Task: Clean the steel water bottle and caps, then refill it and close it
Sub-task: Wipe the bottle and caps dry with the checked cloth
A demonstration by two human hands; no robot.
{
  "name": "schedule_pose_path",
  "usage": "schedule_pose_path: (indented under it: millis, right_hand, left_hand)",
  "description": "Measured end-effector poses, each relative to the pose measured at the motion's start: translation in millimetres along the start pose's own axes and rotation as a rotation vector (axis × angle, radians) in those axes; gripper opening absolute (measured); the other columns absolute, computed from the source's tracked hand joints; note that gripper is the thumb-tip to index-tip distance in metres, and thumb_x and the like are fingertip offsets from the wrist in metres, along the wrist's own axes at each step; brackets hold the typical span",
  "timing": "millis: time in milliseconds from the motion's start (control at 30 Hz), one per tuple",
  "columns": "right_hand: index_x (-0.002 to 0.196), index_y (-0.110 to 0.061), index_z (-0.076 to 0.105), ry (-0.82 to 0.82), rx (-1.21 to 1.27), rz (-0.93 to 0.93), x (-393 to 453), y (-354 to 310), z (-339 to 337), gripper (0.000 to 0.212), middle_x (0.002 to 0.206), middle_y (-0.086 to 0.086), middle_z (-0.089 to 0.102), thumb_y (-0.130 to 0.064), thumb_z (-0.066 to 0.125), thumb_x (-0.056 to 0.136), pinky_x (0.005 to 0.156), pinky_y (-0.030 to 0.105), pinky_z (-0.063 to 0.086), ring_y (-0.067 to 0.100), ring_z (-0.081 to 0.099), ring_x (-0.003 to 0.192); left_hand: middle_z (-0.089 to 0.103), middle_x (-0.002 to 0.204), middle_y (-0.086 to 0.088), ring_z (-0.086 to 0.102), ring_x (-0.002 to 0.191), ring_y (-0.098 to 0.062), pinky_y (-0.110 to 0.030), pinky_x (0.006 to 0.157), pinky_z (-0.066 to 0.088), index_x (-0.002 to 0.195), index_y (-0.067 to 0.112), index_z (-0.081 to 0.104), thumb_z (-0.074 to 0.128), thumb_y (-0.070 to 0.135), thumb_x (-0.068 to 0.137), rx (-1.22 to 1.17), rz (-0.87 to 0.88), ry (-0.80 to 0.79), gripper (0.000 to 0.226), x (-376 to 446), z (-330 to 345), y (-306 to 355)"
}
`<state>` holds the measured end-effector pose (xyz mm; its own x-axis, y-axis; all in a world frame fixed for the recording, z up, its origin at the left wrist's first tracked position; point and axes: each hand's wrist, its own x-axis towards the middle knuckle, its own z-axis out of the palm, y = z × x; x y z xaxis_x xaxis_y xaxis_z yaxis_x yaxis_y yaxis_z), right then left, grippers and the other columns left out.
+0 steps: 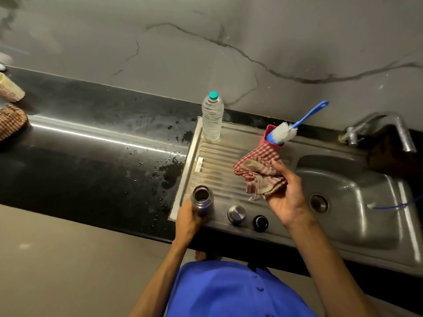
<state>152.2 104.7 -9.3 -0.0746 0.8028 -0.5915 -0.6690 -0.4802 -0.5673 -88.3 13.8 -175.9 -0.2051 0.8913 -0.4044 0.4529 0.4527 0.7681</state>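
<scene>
With the left hand point(188, 219) gripping the open steel bottle point(202, 200) at the worktop's point(91, 161) front edge and the right hand point(285, 197) clutching a checked cloth point(257, 172), the bottle could slip and fall.

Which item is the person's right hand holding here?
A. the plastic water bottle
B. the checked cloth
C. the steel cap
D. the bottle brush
B: the right hand grips the checked cloth over the drainboard, while the bottle brush stands in its red holder.
</scene>
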Motion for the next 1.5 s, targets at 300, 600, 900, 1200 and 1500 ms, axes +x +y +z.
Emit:
schedule_pose_path:
  millis: [300,600,900,1200,1500]
  right_hand:
    - [0.130,-0.006,0.062,0.096,-0.064,0.005,0.9,-18.7,-39.7,0.032,0.129,0.020,0.069,-0.018,0.057,0.101,0.103,0.053,0.052,0.035,0.068,0.118]
    - [0.137,-0.004,0.060,0.077,-0.146,-0.022,-4.3,-70.7,-114.4,0.039,0.125,0.020,0.071,-0.023,0.049,0.105,0.107,0.051,0.050,0.036,0.068,0.117]
    - [0.115,-0.008,0.070,0.069,-0.164,-0.035,-31.5,-146.8,-197.1,0.029,0.102,0.017,0.078,-0.023,0.048,0.104,0.074,0.041,0.060,0.027,0.076,0.083]
    - [0.127,-0.012,0.069,0.054,-0.104,-0.176,-40.7,-211.7,-256.8,0.038,0.124,0.018,0.072,-0.036,0.055,0.101,0.078,0.041,0.052,0.031,0.070,0.100]
    - [0.136,-0.018,0.064,-0.078,-0.613,-0.634,-54.9,-222.5,-252.0,0.036,0.122,-0.004,0.074,-0.027,0.058,0.101,0.095,0.026,0.054,0.011,0.068,0.117]
  left_hand:
    - [0.067,0.120,0.000,0.065,0.109,-0.019,-0.040,0.095,0.057,0.129,0.017,0.057,0.096,0.036,0.068,0.035,-0.163,-0.007,0.075,-27.9,2.5,3.3]
    - [0.069,0.115,0.010,0.065,0.105,-0.006,-0.025,0.090,0.055,0.121,0.028,0.066,0.071,0.042,0.097,0.171,0.216,-0.263,0.028,-116.1,76.9,83.1]
    - [0.054,0.139,-0.018,0.055,0.125,-0.040,-0.046,0.101,0.047,0.148,0.014,0.047,0.056,0.024,0.102,0.814,0.061,-0.090,0.048,-50.1,220.7,116.7]
    - [0.066,0.099,0.009,0.066,0.089,-0.009,-0.021,0.078,0.055,0.102,0.028,0.069,0.087,0.044,0.060,0.030,0.249,0.172,0.049,-65.2,261.3,261.1]
    - [0.068,0.099,0.019,0.066,0.090,0.000,-0.017,0.077,0.056,0.104,0.039,0.064,0.084,0.067,0.066,0.080,0.552,0.175,0.052,-76.8,282.7,375.3]
